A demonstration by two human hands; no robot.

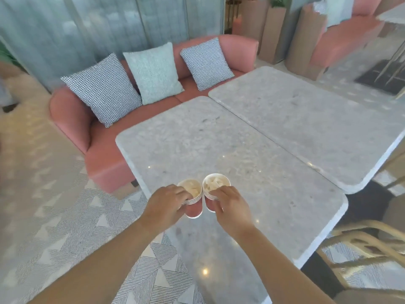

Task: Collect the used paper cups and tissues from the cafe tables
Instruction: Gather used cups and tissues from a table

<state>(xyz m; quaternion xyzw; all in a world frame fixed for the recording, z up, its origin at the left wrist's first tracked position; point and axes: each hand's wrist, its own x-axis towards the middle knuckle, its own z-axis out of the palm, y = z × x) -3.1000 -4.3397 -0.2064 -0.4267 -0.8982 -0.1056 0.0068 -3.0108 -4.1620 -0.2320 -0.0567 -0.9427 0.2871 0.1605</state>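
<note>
Fingers (183,195) of the left hand (164,204) are curled round the left stack (194,210) of nested paper cups, just under its rims. Fingers (219,194) of the right hand (232,207) are wrapped the same way round the right stack (209,195). Nothing else is held in either hand.

- Stacks: pink-sided, several cups each, mouths up. Crumpled white tissues (212,184) are seen stuffed into the top cup of the right stack, and more in the left.
- Position: both stacks are held side by side above the near-left part of the grey stone tabletop (219,139), rims touching or nearly so. Whether their bases rest on the stone or are lifted off it cannot be told.
- Long axis: close to upright, tipped slightly away from the person.
- Key relation: each stack lies directly ahead of its own fingers and inside them, the right stack a little farther forward. No reach is needed, and neither hand is judged the nearer.
- Step judged: the gathering here looks done. Carrying away, or nesting one stack into the other, is likely next. For nesting, the tissues would have to be pressed down first.
- Risk judged: loose tissues could be spilled if a stack is tipped.
- Surroundings: a second tabletop (306,119) is butted against the first on the right, and a pink sofa (105,163) with three cushions is set behind.
</note>
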